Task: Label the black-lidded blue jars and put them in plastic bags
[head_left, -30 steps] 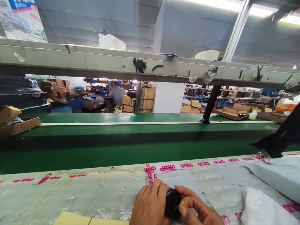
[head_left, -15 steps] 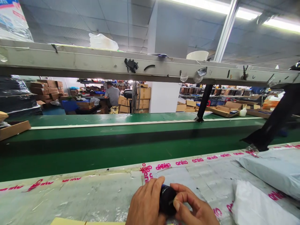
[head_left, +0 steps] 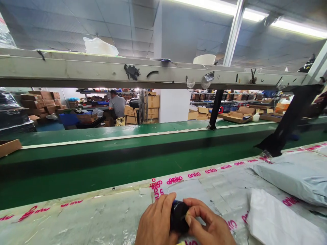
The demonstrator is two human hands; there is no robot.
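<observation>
The left hand [head_left: 155, 223] curls over a small round black part [head_left: 178, 220], fingers wrapped on its left side and top. The right hand [head_left: 208, 226] meets it from the other side, thumb and forefinger pinched on its rim. So both grips are closed on the one part, held just above the near edge of the desk [head_left: 84, 221], low in the view.

The step in hand looks like fitting or twisting the part between the two hands; what exactly the right fingers work on is too small to tell. The next move would call for a steady left hold while the right fingers turn or press.

Left of the hands the taped desk lies bare. To the right, a white sheet [head_left: 278, 223] and a grey bag [head_left: 296, 177] crowd the surface. Beyond runs the green conveyor [head_left: 102, 160].
</observation>
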